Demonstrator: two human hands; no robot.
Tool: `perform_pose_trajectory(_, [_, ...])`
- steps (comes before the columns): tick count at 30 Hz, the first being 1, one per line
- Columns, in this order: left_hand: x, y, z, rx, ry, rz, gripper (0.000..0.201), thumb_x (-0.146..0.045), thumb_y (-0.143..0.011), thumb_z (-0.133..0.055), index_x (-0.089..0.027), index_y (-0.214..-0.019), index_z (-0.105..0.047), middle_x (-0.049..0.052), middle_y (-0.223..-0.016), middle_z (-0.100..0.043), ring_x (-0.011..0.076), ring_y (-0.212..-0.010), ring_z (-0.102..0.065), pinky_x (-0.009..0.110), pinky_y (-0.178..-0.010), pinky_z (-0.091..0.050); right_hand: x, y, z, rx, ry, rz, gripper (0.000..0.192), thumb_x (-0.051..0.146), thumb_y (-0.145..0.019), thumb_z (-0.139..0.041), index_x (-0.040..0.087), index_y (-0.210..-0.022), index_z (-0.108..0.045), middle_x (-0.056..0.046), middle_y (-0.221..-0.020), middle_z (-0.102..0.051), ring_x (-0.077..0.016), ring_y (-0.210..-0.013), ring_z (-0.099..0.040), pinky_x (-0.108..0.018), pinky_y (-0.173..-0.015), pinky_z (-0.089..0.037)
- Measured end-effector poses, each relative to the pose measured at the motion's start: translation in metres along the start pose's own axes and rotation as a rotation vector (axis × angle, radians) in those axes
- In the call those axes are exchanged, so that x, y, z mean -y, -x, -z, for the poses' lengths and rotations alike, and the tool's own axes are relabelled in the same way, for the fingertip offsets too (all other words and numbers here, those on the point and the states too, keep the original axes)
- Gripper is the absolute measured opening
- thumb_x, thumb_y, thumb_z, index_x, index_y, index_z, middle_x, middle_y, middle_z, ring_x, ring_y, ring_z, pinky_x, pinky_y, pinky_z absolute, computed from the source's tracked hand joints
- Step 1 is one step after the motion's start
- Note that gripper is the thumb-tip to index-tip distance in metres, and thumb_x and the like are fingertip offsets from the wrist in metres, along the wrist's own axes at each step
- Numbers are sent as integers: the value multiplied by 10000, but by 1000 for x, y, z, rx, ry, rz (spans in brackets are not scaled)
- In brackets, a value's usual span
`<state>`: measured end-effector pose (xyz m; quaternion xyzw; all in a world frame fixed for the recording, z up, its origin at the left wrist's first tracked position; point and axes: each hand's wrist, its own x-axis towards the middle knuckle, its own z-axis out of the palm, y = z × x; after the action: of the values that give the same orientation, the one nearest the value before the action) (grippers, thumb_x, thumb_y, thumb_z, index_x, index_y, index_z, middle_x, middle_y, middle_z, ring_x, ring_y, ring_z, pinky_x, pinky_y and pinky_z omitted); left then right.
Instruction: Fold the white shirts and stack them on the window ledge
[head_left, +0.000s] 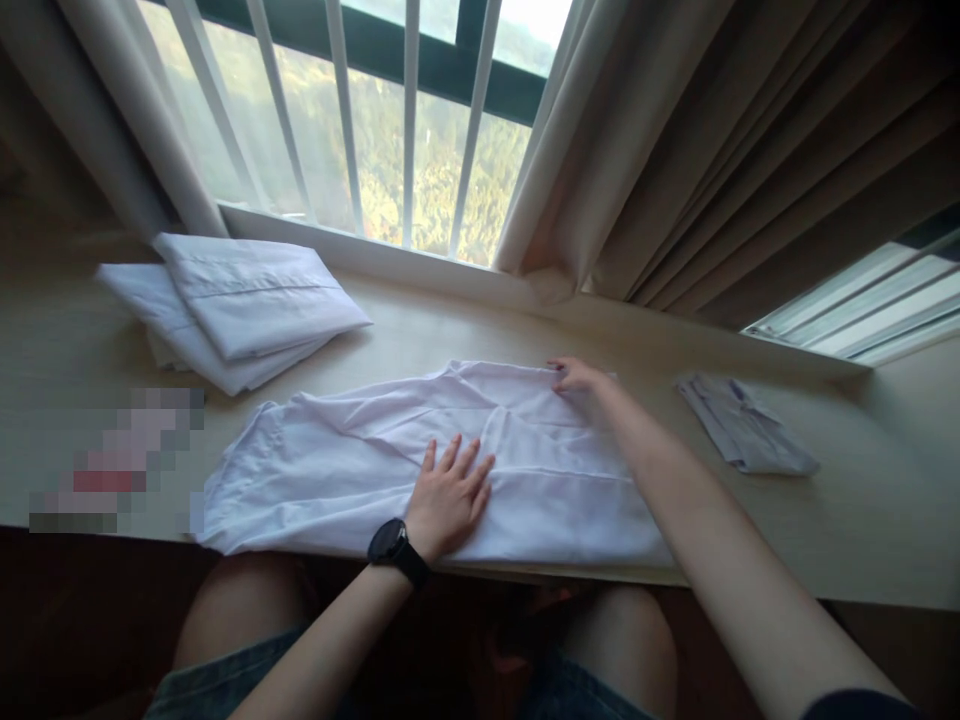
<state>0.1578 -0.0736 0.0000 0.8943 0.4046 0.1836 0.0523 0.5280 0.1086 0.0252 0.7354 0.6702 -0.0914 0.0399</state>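
Observation:
A white cloth (360, 460) lies spread and partly folded across the near part of a pale wooden table (862, 520). My left hand (450, 492), with a black watch on the wrist, rests flat on the cloth's middle with its fingers apart. My right hand (576, 376) reaches to the cloth's far right corner and pinches its edge between the fingertips.
Two folded white cloths are stacked (240, 305) at the far left of the table. A small crumpled cloth (742, 425) lies at the right. Behind are a barred window (409, 130) and beige curtains (712, 150). A blurred patch (120, 460) covers the left table edge.

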Motion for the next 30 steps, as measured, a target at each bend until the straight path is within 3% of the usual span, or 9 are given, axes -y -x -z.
perform_pose_trajectory(5, [11, -2, -3, 13, 10, -67, 443, -408, -1013, -418, -333, -1431, -546, 48, -1535, -483, 325, -1451, -385, 612, -1199, -247, -6, 2, 24, 320, 214, -72, 422, 250, -645, -824, 223, -1063, -776, -72, -1034, -752, -250, -931, -686, -314, -840, -502])
perform_pose_trajectory(8, [12, -4, 1, 21, 2, -94, 438, -398, -1011, -426, -330, -1424, -553, 44, -1527, -492, 320, -1444, -397, 604, -1197, -260, -11, 19, 36, 348, 295, -52, 430, 162, -609, -827, 200, -1035, -780, -75, -994, -755, -234, -845, -679, -297, -774, -493])
perform_pose_trajectory(11, [10, -5, 3, 24, -10, -90, 439, -381, -1012, -415, -281, -1413, -564, 66, -1510, -511, 320, -1438, -404, 595, -1194, -276, -16, 45, 52, 249, 314, -51, 362, 126, -696, -764, 173, -1054, -773, -95, -988, -747, -206, -845, -655, -286, -798, -466])
perform_pose_trajectory(14, [8, -6, 1, 10, -23, -68, 450, -356, -1016, -392, -197, -1394, -576, 108, -1488, -529, 307, -1442, -399, 551, -1203, -291, -18, 83, 72, -5, 357, 51, 204, 166, -846, -652, 146, -1007, -775, -109, -1000, -729, -184, -911, -622, -316, -944, -396])
perform_pose_trajectory(17, [9, -7, -4, -5, -27, -51, 451, -339, -1021, -371, -161, -1371, -592, 126, -1477, -538, 292, -1424, -426, 518, -1202, -307, -19, 141, 78, -223, 408, 134, 264, 224, -953, -522, 138, -1032, -759, -136, -1072, -694, -210, -995, -590, -342, -980, -344])
perform_pose_trajectory(20, [9, -7, -7, -14, -18, -53, 447, -333, -1016, -379, -164, -1366, -598, 125, -1476, -539, 291, -1408, -446, 515, -1192, -320, -26, 210, 50, -278, 465, 159, 322, 241, -982, -437, 171, -1079, -736, -131, -1022, -685, -227, -915, -606, -315, -819, -377])
perform_pose_trajectory(24, [8, -7, -3, -23, -28, -38, 424, -329, -999, -397, -157, -1276, -669, 144, -1392, -609, 305, -1342, -515, 518, -1162, -342, -47, 279, -15, -140, 455, 138, 403, 152, -925, -444, 242, -1243, -674, -95, -1031, -693, -190, -789, -626, -263, -663, -358])
perform_pose_trajectory(27, [6, -8, 3, 20, -56, -23, 391, -337, -978, -420, -161, -1038, -764, 153, -1116, -740, 318, -1139, -645, 535, -1108, -378, -61, 301, -51, -125, 409, 46, 497, 160, -921, -434, 286, -1372, -601, -94, -1118, -691, -201, -817, -647, -263, -653, -402])
perform_pose_trajectory(30, [4, -8, 6, 20, -87, -31, 395, -331, -976, -413, -165, -920, -767, 142, -981, -757, 301, -1013, -680, 510, -1056, -413, -69, 304, -64, -149, 354, -13, 541, 193, -907, -466, 315, -1425, -558, -95, -1161, -687, -223, -877, -657, -279, -686, -466])
